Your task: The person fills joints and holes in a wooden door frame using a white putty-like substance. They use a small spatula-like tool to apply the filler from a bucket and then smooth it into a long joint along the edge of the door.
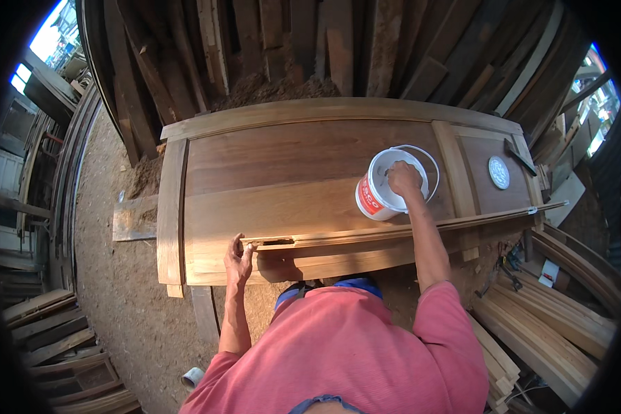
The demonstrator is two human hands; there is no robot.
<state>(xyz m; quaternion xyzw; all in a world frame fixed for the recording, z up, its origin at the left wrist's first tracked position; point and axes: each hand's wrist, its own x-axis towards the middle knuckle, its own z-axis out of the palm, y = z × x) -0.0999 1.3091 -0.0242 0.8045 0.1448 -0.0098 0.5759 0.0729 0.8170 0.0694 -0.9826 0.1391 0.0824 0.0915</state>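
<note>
A wooden panelled door (269,159) lies flat in front of me. Along its near edge runs a long, narrow wooden strip (366,236) with a dark slot near its left end. My left hand (238,261) is closed on that end, thumb and fingers pinching the wood. A white plastic bucket (371,181) with a red label stands on the door, right of the middle, its handle tipped to the right. My right hand (404,179) reaches into the bucket's mouth with its fingers curled; the fingertips and anything they hold are hidden.
On the door's right end lie a round whitish disc (498,172) and a dark-headed tool (519,157). Rough boards (324,48) lean beyond the door. Stacked timber (538,331) and hand tools (510,268) sit at right. A can (193,377) lies on the ground.
</note>
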